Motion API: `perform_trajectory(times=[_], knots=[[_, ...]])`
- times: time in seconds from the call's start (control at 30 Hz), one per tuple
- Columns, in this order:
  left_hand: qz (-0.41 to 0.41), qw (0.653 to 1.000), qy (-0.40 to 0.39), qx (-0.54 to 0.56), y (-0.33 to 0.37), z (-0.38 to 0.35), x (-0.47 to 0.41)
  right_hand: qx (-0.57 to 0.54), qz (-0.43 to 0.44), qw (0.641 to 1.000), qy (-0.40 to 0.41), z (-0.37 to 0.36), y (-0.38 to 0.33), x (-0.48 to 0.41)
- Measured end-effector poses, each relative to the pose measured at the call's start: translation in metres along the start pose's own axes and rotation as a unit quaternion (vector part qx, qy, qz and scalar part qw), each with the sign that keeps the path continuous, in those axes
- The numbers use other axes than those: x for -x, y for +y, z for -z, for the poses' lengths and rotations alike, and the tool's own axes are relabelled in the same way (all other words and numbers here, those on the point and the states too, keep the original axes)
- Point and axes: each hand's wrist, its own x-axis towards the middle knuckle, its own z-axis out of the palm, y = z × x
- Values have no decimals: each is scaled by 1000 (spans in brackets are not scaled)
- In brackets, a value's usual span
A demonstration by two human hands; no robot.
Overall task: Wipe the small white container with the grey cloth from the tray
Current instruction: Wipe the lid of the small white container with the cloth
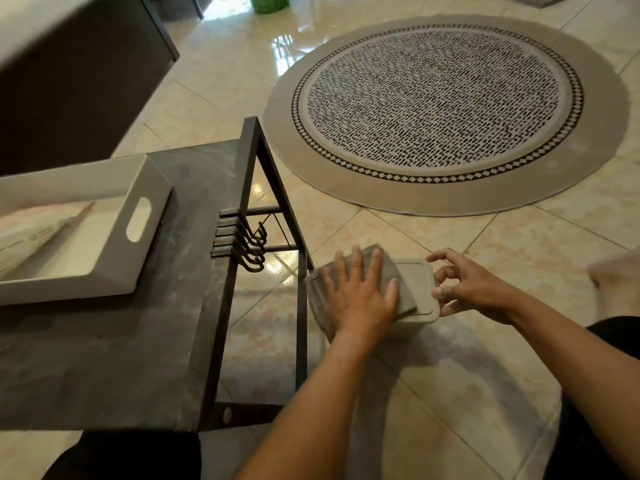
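Landmark: small white container [417,292], standing low beside the dark surface [104,358], just past its black metal frame [301,306]; floor contact hidden by the cloth and hands.
Tray [147,216]: white, handled, on the surface well left of the container; pale packaging inside, no cloth left in it.
Hooks [249,244]: 1 row on the frame rail, up and left of the container; close to the cloth's far edge, a possible snag.
Grey cloth [391,285]: folded, spread over the left part of the container's lid, 1 flap drooping down the left side.
Left hand [360,292]: flat, fingers spread, palm pressing the cloth onto the lid; not clenched, nothing pinched.
Lid area bare: right strip and near-right corner of the container, apparently not yet under the cloth.
Right hand [474,289]: at the container's right edge, fingers curled loosely, tips touching or nearly touching the rim; firm grip or light steadying, cannot tell.
Step in hand: wiping the lid top, judged underway.
Doing it well: keep the palm flat, sweep toward the right edge in overlapping passes, brace firmly at the right to stop sliding.
Follow-up: gather the drooping flap, then take the side walls.
Risk: too much pressure near 1 edge could tip the container.
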Motion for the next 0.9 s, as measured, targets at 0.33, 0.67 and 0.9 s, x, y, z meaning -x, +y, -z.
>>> perform_trajectory(times=[0.33,0.67,0.9], knots=[[-99,995,-17,-14,40,-6,10,8,9,1000,-3,0,1,-2],[-103,995,-12,-4,19,-7,20,11,13,1000,-3,1,2,-7],[-113,993,-16,-14,22,-11,15,3,6,999,-35,4,5,-7]])
